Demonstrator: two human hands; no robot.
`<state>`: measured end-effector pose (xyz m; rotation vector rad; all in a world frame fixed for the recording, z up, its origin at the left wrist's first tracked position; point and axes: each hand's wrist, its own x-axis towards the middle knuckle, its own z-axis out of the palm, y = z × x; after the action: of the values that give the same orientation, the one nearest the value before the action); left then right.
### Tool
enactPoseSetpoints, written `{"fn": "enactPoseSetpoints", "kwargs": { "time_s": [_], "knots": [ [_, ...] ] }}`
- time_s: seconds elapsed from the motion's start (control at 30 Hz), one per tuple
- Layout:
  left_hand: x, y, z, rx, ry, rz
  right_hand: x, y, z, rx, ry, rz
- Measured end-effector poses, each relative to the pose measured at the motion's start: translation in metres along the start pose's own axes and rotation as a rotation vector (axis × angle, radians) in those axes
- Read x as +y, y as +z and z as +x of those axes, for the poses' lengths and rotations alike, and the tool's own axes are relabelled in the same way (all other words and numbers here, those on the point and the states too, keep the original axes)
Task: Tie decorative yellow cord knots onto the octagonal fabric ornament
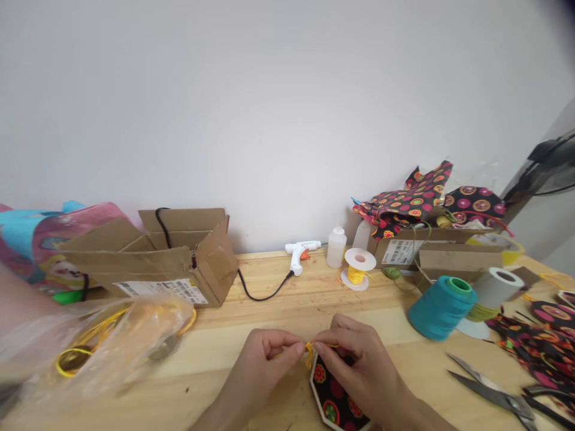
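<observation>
At the near middle of the table, my left hand [265,365] pinches a yellow cord [309,353] between thumb and index finger. Close beside it, my right hand [359,365] pinches the same cord, which looks looped or knotted between the fingertips. Under my right hand lies an octagonal fabric-covered piece [330,398] with a pale rim and dark cloth printed with red, orange and green rounds. The cord meets its upper left edge. My right hand hides part of the piece, and its lower edge reaches the bottom of the view.
Scissors [494,392] lie open at right, near a teal thread cone [442,308] and fabric scraps [543,347]. Behind stand a yellow cord spool [357,272], a bottle [336,246] and a corded glue gun [297,256]. Cardboard box [215,263] and plastic bag [135,323] sit left.
</observation>
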<state>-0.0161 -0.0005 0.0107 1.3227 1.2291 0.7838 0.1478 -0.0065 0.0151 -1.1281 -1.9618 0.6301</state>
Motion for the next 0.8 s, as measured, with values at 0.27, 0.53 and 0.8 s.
{"fn": "enactPoseSetpoints", "kwargs": {
  "time_s": [0.27,0.53,0.8],
  "knots": [
    [0.004,0.001,0.0,-0.006,-0.003,-0.024,-0.001,0.0,-0.003,0.037,-0.088,0.016],
    [0.002,0.001,-0.004,0.01,0.074,-0.018,0.002,0.001,0.0,0.011,0.042,0.047],
    [-0.006,0.001,0.0,-0.01,0.102,0.056,0.004,0.002,0.001,0.006,0.115,0.019]
  ]
}}
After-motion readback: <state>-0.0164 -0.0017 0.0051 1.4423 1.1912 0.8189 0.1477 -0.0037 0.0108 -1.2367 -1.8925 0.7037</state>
